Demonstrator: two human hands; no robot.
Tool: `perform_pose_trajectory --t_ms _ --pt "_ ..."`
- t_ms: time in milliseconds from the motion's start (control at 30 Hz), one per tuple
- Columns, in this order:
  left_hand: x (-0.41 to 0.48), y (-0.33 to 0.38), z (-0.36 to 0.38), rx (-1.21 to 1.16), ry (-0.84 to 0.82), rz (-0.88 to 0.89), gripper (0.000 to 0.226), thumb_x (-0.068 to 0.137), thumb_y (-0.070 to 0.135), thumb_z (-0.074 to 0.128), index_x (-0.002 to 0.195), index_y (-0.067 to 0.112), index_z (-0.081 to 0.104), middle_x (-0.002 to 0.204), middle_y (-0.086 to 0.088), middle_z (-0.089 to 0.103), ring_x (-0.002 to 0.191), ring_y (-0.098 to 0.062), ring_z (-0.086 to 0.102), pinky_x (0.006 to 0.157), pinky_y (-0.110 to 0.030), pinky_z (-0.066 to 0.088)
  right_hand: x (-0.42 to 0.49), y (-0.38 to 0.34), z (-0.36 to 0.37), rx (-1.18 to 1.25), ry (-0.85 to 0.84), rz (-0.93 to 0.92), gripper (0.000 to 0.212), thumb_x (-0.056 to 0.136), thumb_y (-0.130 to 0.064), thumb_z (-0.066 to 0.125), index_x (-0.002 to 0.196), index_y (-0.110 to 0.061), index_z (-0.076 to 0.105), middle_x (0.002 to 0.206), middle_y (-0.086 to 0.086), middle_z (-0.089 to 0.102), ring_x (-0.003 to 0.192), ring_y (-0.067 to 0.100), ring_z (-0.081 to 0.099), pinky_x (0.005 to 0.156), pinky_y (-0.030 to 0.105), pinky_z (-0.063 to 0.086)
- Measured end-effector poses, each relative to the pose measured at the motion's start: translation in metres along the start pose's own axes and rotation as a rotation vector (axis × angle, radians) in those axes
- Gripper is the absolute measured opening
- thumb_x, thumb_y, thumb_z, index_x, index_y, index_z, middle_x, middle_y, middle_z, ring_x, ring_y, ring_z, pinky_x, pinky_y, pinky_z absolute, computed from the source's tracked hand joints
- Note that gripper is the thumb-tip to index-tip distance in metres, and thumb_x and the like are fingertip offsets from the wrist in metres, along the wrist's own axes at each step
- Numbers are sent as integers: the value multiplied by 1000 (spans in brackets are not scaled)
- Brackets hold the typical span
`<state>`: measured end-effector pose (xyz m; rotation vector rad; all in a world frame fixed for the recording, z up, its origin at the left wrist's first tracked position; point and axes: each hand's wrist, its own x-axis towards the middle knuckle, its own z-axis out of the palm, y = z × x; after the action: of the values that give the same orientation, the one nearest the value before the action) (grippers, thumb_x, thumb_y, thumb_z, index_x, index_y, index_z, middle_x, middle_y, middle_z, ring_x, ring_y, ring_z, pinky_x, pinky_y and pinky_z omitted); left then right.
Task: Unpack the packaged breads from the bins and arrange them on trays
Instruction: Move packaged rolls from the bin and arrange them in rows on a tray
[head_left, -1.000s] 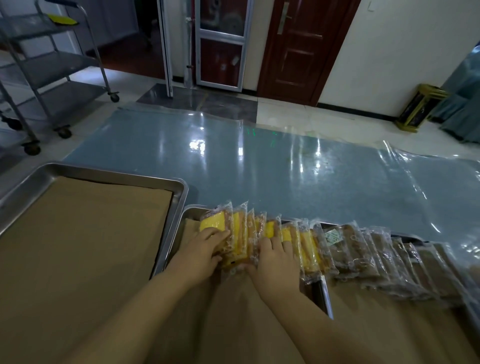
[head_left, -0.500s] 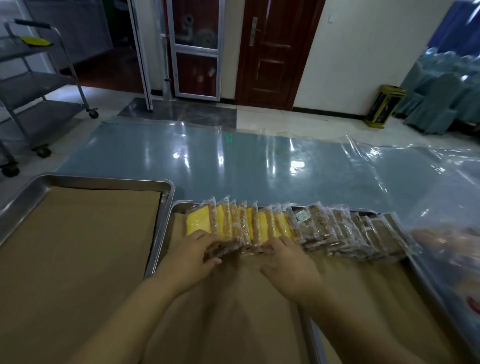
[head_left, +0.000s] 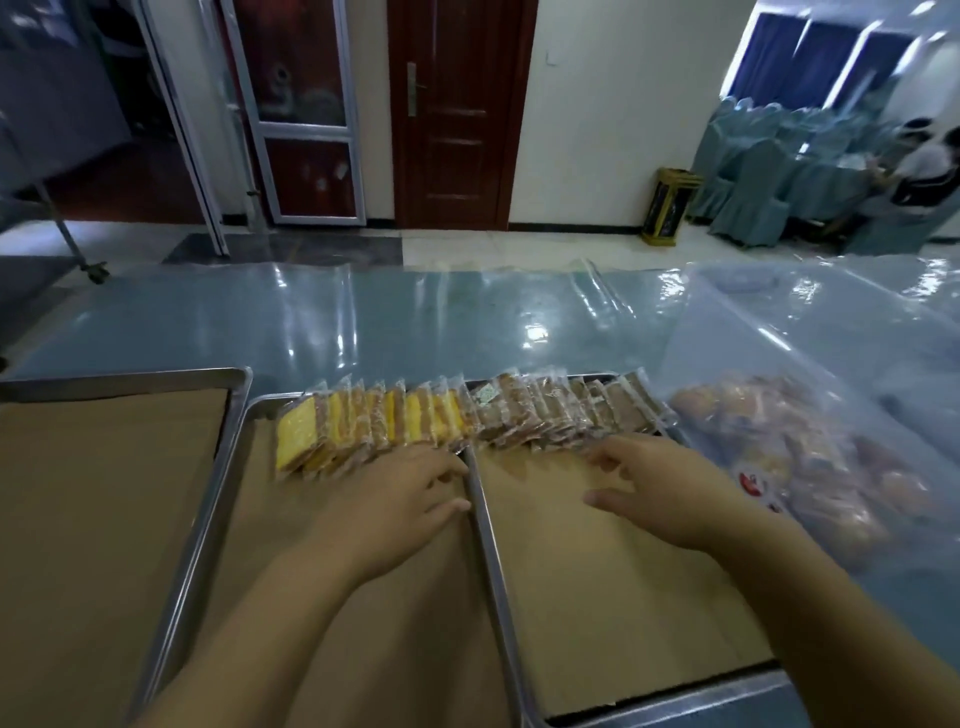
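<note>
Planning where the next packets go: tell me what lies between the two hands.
In the head view, between the left hand and the right hand run the trays' metal rims, then bare brown paper lining.

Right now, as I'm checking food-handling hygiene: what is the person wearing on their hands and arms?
Nothing that shows. The left hand and right hand are bare, with no gloves and no rings that I can make out. The left forearm and right forearm are uncovered to the frame's edge: no sleeves, watch or bracelet.
</note>
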<state>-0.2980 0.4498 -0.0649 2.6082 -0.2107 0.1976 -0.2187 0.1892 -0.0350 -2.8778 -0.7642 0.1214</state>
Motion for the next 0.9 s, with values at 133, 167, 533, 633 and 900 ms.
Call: perform_pose_trajectory --t_ms 133,167,533,633,900 --pt "5 70 12 -101 12 28 25 83 47 61 107 43 57 97 28 55 88 7 54 70 -12 44 -47 43 -42 -48 48 -75 27 82 -48 62 105 -36 53 109 -12 59 99 11 56 76 26 42" --pt "7 90 17 -160 27 25 22 82 45 63 103 44 57 93 27 57 88 10 55 69 -11 45 -60 54 -52 -58 65 -92 24 82 -48 61 101 -37 52 108 -12 59 98 11 55 77 27 43" --pt "39 283 62 -184 53 194 30 79 54 54 103 38 63 93 26 61 87 11 55 74 -16 49 -166 177 -134 13 256 -149 23 82 -47 61 100 -33 59 94 -15 62 83 6 58 73 23 45" --pt "55 304 63 -157 71 232 30 80 50 58 102 33 66 92 21 64 84 8 57 75 -19 51 -173 214 -144 32 274 -106 21 80 -46 63 96 -32 62 90 -15 64 81 6 60 70 26 48" --pt "137 329 82 -150 85 290 24 79 47 61 96 32 68 89 20 66 82 6 59 71 -23 52 -139 304 -155 -19 194 -37 21 80 -47 59 94 -32 63 89 -16 64 81 4 59 72 32 51"
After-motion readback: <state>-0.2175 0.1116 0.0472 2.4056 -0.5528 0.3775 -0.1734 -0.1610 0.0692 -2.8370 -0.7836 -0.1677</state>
